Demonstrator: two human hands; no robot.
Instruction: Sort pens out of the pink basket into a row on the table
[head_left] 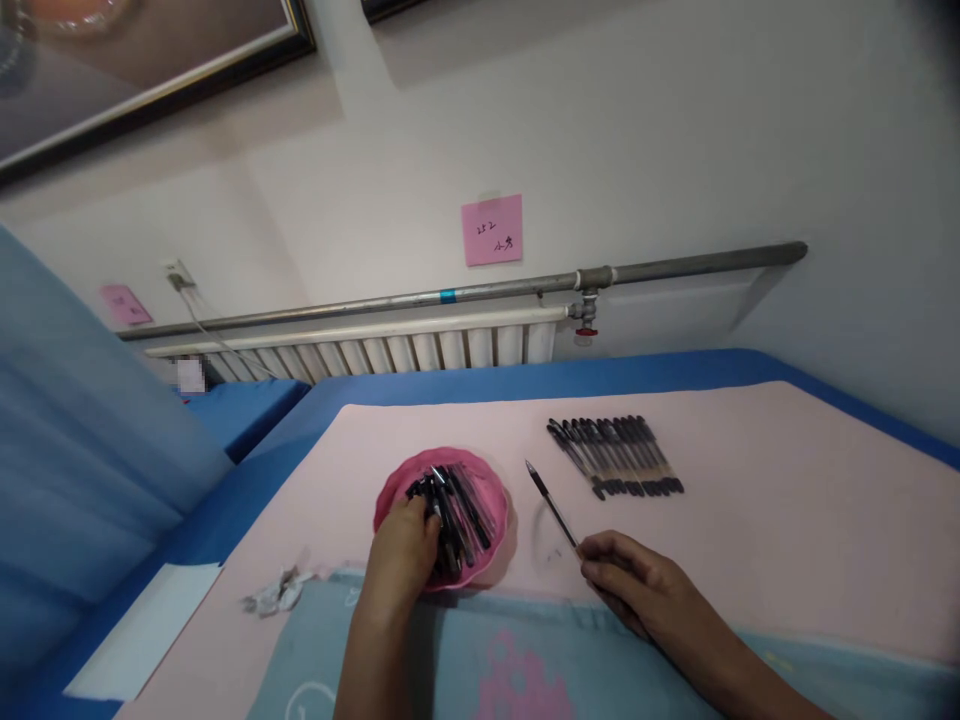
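My left hand (pixel 403 555) reaches into a pink bowl (pixel 491 490) and its fingers rest among several black pens and pen caps (pixel 457 510) lying inside; what the fingers pinch is hidden. My right hand (pixel 637 580) holds a black pen (pixel 551 505) by its back end, the tip pointing up and away, just above the pink cloth. A neat row of several capped black pens (pixel 615 455) lies on the cloth beyond and to the right of that pen.
The pink cloth (pixel 787 480) covers a blue table. A light blue patterned mat (pixel 525 660) lies at the near edge. A crumpled scrap (pixel 274 592) and a white sheet (pixel 146 625) lie left. A radiator (pixel 375 350) and pipe run along the wall.
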